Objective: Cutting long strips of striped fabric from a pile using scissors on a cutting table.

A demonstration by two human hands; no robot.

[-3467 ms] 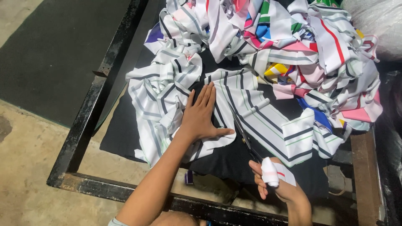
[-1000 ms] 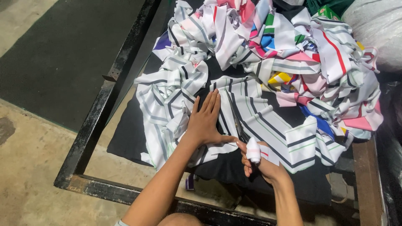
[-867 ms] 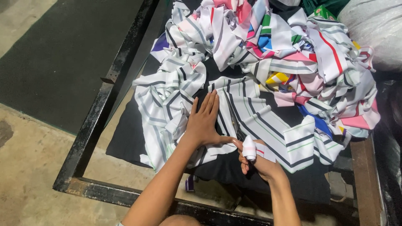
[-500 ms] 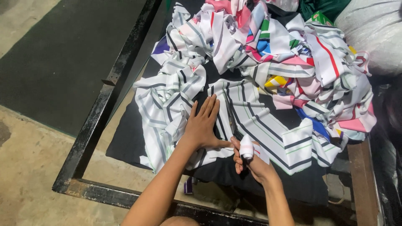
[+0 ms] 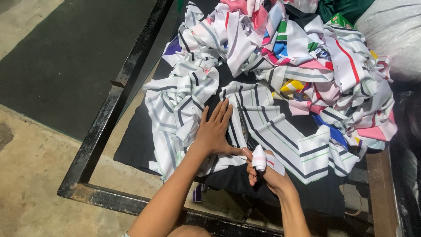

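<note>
My left hand lies flat, fingers spread, pressing a white cloth piece with black and grey stripes onto the black-covered table. Just to its right, my right hand is closed on dark scissors. Their blades point away from me along the striped cloth, beside my left thumb. One right-hand finger wears a white wrap. More striped cloth lies bunched to the left of my left hand.
A big heap of mixed cloth scraps in white, pink, blue, yellow and green fills the far side. A white sack stands at the back right. A black metal frame edges the table; a concrete floor lies at left.
My right hand has moved up and left along the striped cloth, closer to my left thumb. My left hand stays flat in the same spot.
</note>
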